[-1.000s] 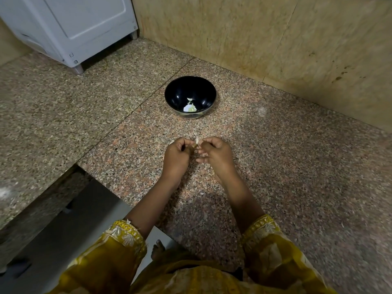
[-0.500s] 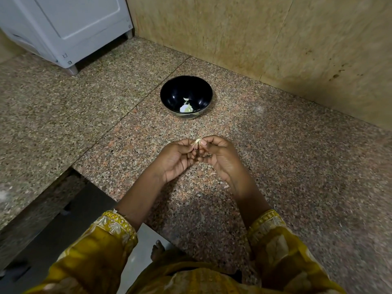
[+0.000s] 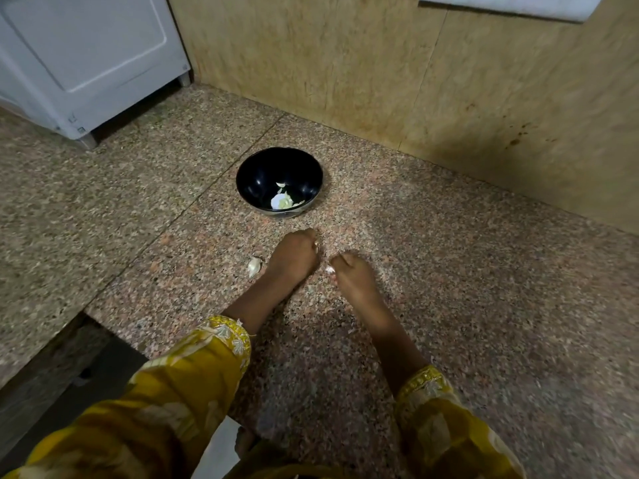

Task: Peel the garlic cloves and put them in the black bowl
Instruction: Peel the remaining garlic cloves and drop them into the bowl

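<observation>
Granite counter point(image 3: 449, 271) carries a black bowl point(image 3: 256, 174) near the tan wall point(image 3: 380, 81), with a few pale garlic pieces point(image 3: 281, 201) lying in its bottom. Just in front of the bowl are both hands, close together but not touching. Of these, the left hand point(image 3: 294, 259) is curled into a fist, and a small pale bit point(image 3: 316, 244) shows pinched at its fingertips; blur hides whether it is clove or skin. Beside it, the right hand point(image 3: 354, 278) has its fingers bent and pinches a white scrap point(image 3: 328, 269) at the tips. One pale clove point(image 3: 254, 266) lies on the counter just left of the left hand, apart from the bowl. Yellow sleeves point(image 3: 193, 375) cover both forearms. At far left stands a white appliance point(image 3: 86, 57).
</observation>
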